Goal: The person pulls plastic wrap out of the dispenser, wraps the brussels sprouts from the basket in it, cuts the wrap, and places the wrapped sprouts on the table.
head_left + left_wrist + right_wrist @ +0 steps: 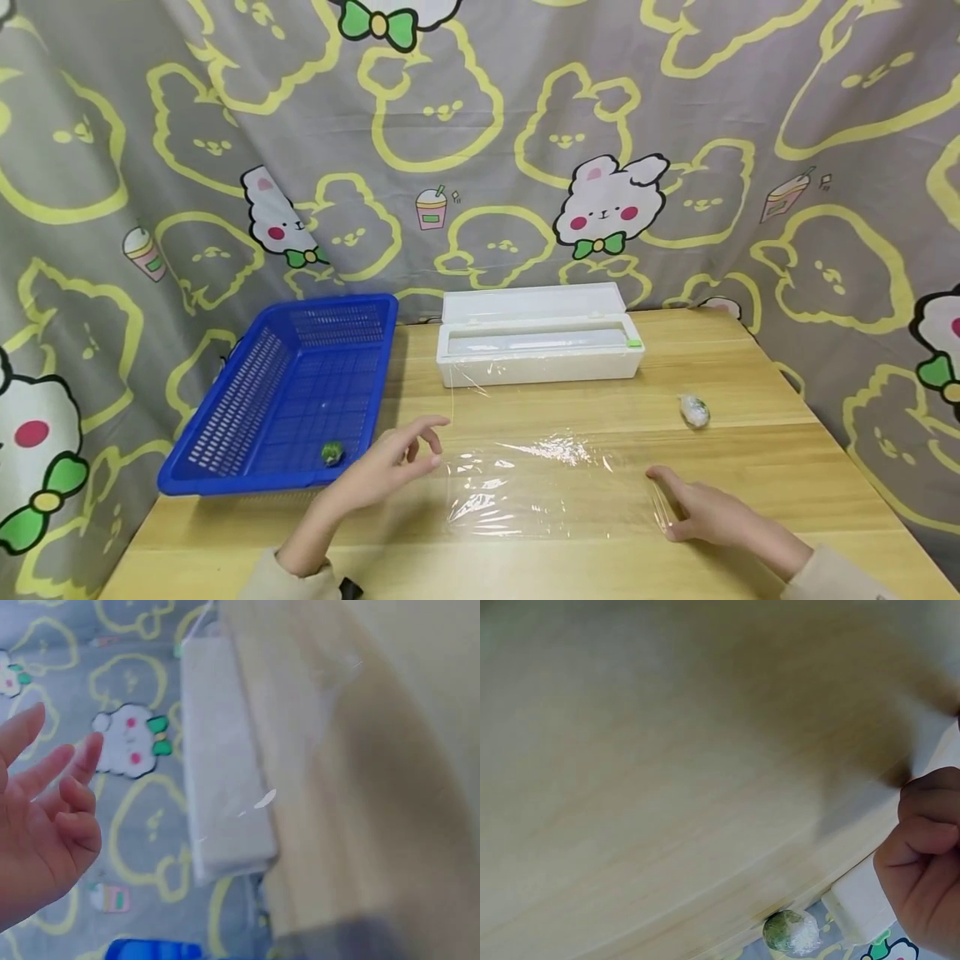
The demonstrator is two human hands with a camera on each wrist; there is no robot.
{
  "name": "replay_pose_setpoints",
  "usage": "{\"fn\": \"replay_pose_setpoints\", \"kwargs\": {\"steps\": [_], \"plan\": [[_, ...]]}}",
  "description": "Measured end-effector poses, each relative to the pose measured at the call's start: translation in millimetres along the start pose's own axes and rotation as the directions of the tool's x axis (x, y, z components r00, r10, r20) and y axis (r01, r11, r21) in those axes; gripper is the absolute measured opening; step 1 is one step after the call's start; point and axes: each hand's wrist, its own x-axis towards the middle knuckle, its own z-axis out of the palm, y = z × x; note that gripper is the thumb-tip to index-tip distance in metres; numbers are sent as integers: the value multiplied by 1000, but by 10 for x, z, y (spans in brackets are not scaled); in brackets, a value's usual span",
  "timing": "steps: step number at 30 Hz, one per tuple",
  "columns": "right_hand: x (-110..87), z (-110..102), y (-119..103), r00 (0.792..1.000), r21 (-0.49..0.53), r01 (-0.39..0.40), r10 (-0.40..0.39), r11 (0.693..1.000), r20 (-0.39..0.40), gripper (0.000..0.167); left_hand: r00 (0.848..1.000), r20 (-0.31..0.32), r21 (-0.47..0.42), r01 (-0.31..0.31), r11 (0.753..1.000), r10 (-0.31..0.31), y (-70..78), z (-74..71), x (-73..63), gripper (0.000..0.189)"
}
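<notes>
Just beside the left edge of clear cling film [551, 492]: left hand [382, 468], fingers loosely bent and apart. At its right edge: right hand [705, 508], thumb and forefinger apart; cannot tell whether clamped on film. Under both: wooden table [517, 575]. To the left: blue plastic basket [318, 400] with small green vegetable [332, 452]. Right: film-wrapped green ball [694, 411]. Beyond: open white cling film box [540, 367], cartoon-print curtain [517, 125].
</notes>
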Motion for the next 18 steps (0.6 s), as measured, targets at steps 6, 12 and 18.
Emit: {"fn": "replay_pose_setpoints", "kwargs": {"steps": [6, 12, 18], "plan": [[12, -12, -23, 1000, -13, -3, 3, 1000, 1, 77, 990, -128, 9, -52, 999, 53, -5, -278, -85, 36], [6, -17, -2, 1000, -7, 9, -9, 1000, 16, 78, 989, -146, 12, -17, 1000, 18, -178, -500, -209, 39], [11, 4, 15, 1000, 6, 19, -19, 1000, 12, 77, 987, -159, 2, 38, 999, -37, -380, -639, -324, 37]]}}
